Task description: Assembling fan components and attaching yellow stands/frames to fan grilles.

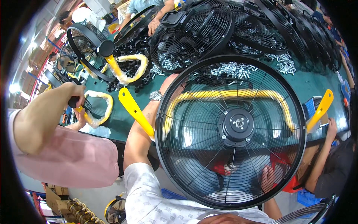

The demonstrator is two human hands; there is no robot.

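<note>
Green workbench runs across a crowded shop floor, strewn with black grilles, screws and foam-wrapped yellow handles. Nearest the camera, a big round black fan stands tilted at the bench edge, its yellow bracket jutting out both sides. Left hand, with a wristwatch, reaches behind the fan's upper rim; its grip is hidden. Right hand shows through the lower grille, fingers spread against it. Alongside, a pink-sleeved co-worker grips a black knob.

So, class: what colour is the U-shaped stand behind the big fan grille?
Yellow stand, clearest in the head view.
</note>
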